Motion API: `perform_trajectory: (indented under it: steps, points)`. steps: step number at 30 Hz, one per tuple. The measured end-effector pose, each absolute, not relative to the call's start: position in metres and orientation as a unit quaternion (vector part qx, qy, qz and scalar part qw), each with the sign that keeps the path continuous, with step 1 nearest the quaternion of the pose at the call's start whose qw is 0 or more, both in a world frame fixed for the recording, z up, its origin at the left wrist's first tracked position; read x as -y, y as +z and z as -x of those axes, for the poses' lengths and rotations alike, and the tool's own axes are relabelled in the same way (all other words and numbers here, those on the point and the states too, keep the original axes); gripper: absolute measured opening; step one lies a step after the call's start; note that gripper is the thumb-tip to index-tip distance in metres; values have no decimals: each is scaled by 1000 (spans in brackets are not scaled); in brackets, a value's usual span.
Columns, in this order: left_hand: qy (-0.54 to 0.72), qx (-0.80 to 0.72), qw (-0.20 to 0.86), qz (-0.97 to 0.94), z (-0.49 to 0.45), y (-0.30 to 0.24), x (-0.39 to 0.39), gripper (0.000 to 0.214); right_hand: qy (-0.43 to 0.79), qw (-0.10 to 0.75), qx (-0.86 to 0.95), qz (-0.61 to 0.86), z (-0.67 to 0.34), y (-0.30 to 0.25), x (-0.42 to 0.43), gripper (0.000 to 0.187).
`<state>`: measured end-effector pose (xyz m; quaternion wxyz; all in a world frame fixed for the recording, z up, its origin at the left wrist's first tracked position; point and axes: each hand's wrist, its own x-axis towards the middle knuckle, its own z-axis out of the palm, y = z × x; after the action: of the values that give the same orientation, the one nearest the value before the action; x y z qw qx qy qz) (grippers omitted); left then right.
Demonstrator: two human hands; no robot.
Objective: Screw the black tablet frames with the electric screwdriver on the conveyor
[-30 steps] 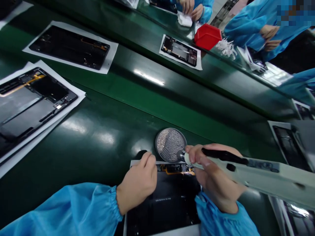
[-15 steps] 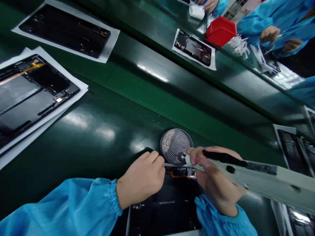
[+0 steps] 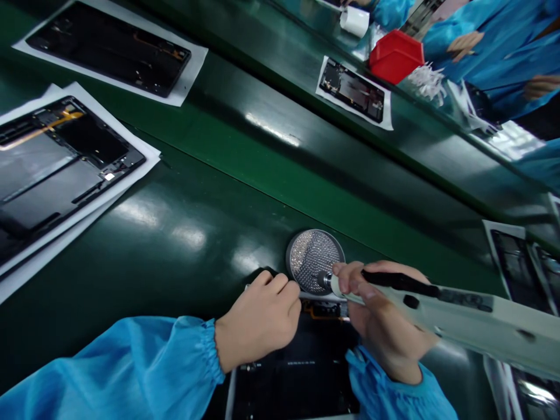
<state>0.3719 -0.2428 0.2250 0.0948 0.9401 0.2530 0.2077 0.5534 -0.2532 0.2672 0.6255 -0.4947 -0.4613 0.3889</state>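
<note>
My right hand [image 3: 380,321] is wrapped round a pale electric screwdriver [image 3: 464,321], whose metal tip points at the near edge of a round dish of small screws [image 3: 312,256]. My left hand [image 3: 262,318] rests with curled fingers on the top edge of an opened black tablet [image 3: 297,373] lying on white paper just below the dish. Whether the fingers pinch anything is hidden. Both forearms wear blue sleeves.
Opened tablets on white sheets lie at the left [image 3: 56,169], the upper left [image 3: 109,46], on the far belt [image 3: 354,90] and at the right edge [image 3: 520,262]. A red bin [image 3: 394,55] and white scraps sit by other people in blue sleeves [image 3: 490,41] across the green conveyor [image 3: 262,175].
My left hand has slid right along the tablet's top edge, closer to the screwdriver tip. The view has shifted slightly; the right hand and screwdriver keep their place by the dish.
</note>
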Motion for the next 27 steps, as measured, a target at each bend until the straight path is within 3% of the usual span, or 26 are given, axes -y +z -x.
perform_trajectory:
  steps: [10,27]
  points:
    - [248,-235,105,-934,-373,226,246,15,379,642,456,486,-556,303,275,25]
    - [249,-213,116,-938,-382,212,241,21,397,615,499,465,-546,280,289,32]
